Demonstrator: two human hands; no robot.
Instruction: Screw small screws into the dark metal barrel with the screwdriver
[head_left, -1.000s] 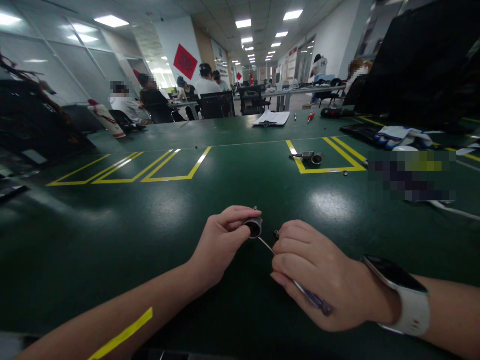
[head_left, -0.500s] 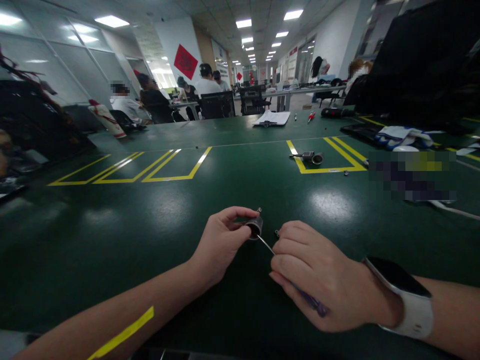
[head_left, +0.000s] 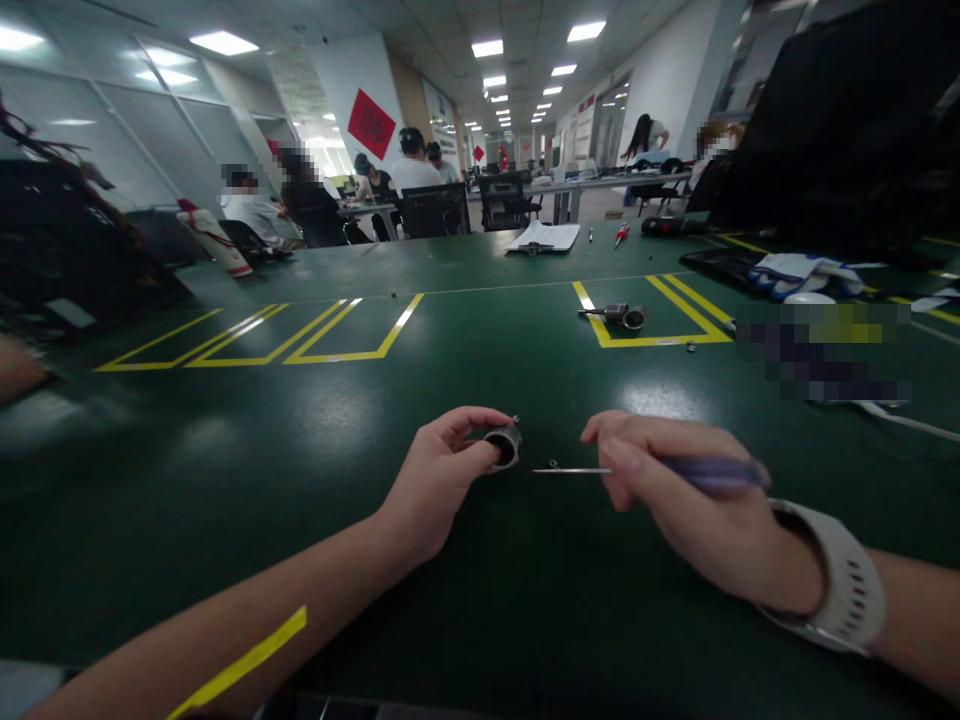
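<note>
Between thumb and fingers, my left hand point(head_left: 442, 470) grips a hollow metal cylinder point(head_left: 513, 442), its open end turned toward me. A small bright stub, perhaps a screw, sticks up at its top. My right hand point(head_left: 667, 480) is closed on a screwdriver point(head_left: 574, 470) with a purple handle, slightly blurred. The thin metal shaft points left toward the cylinder and stands apart from it. Just above the shaft lies a small metal nut point(head_left: 553, 463) on the green table point(head_left: 480, 620).
Inside a yellow tape outline on the right lies another metal part with a rod point(head_left: 622, 316), and a small metal piece point(head_left: 691, 347) lies nearby. Farther back are a clipboard point(head_left: 544, 237), a red tool point(head_left: 622, 235) and gloves point(head_left: 806, 272). Another person's arm point(head_left: 19, 368) shows at the left edge.
My right hand has drawn the screwdriver out of the cylinder's opening, moved right and turned over. My left hand has tilted the cylinder slightly. Another person's arm has come in at the left.
</note>
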